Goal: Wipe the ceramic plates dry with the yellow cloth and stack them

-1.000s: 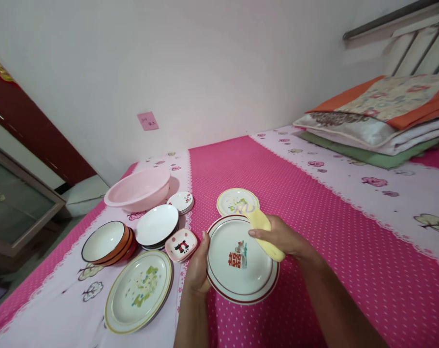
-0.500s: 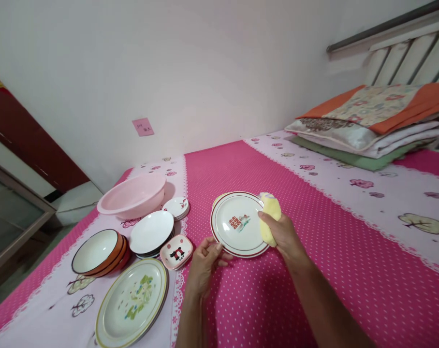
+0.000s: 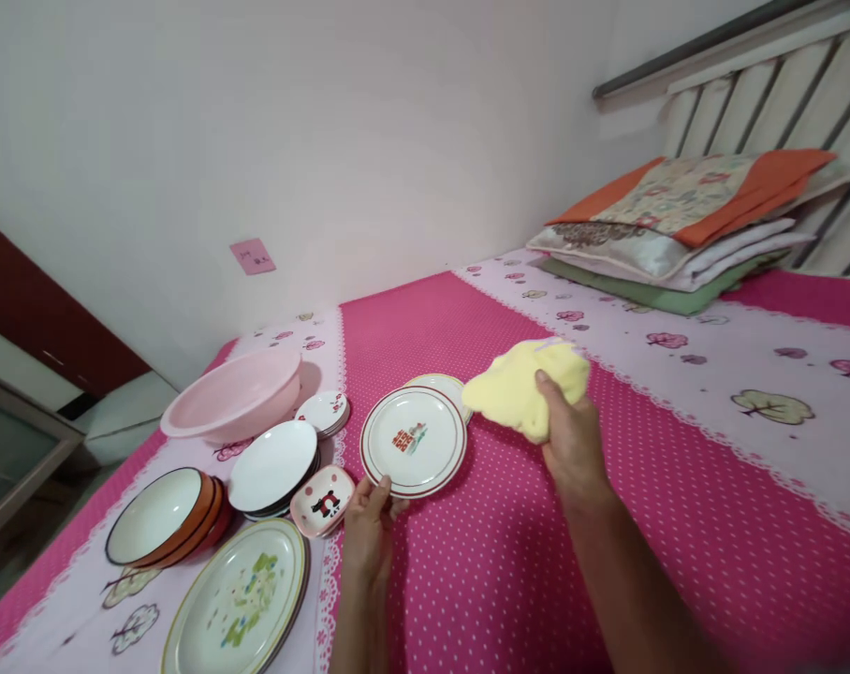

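Over the pink cover (image 3: pixel 481 571), the left hand (image 3: pixel 369 526) pinches the near edge of the red-rimmed plate (image 3: pixel 411 459), which partly hides a yellow-rimmed plate (image 3: pixel 448 387), while the right hand (image 3: pixel 572 435) clasps a rag (image 3: pixel 520 388), leaving a one-sided hold that, if slackened, could tip the red-rimmed plate against its neighbour.

The cloth (image 3: pixel 513 386) is yellow, the plate (image 3: pixel 414 443) red-rimmed.

Shows a left hand (image 3: pixel 370 524) and a right hand (image 3: pixel 572 438), both bare, each with a rounded thumb tip (image 3: pixel 544 382) (the other fingers mostly hidden). Continues into a left forearm (image 3: pixel 360 618), bare and slim, and a right forearm (image 3: pixel 625 571), also bare, narrow at the wrist and broadening toward the lower edge of view.
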Available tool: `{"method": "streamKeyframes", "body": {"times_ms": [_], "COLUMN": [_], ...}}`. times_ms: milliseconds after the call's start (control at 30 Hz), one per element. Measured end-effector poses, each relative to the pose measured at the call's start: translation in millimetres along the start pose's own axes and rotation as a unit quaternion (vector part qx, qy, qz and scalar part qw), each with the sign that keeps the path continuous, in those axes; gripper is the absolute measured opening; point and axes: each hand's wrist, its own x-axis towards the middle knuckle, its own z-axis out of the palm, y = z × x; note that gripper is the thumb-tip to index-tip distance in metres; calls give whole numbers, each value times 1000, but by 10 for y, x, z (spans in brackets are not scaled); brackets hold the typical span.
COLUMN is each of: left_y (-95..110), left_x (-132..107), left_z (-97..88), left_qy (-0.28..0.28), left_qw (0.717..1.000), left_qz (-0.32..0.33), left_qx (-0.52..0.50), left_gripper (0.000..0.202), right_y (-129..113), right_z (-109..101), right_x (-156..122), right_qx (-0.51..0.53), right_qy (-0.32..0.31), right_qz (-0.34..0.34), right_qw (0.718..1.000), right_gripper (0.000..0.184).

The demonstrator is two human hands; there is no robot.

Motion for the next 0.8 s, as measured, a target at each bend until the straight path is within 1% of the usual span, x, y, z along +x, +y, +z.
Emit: {"method": "streamKeyframes", "body": {"times_ms": [100,167,233,400,500,633,800], "left_y": [-21,-38,-54,-81,-82,-78,-94], "left_x": [108,174,243,467,648,913,1156], "left_z": [-99,-130,-122,29,149,270,348], "left_qy": [19,29,33,29,19,11,-1], "left_qw": [1000,999,999,998,997,993,987], "left_qz": [-5,-9,-11,-25,-42,-64,-79], "left_qx": [10,19,27,49,66,98,139], "left_gripper": [39,35,32,22,14,3,23], "right_y": [-147,-213,-262,-346,-365,-362,-368], "right_z": [-81,-108,-118,-146,-169,-169,-157], "right_x": [109,144,162,219,253,255,242], "right_qx": [94,132,153,178,191,195,192], "right_qy": [9,9,9,0,3,-11,-9], "right_qz": [-20,-8,2,-3,-1,14,32], "right_qw": [995,991,988,984,982,981,981], "right_gripper": [49,48,48,48,48,48,44]}}
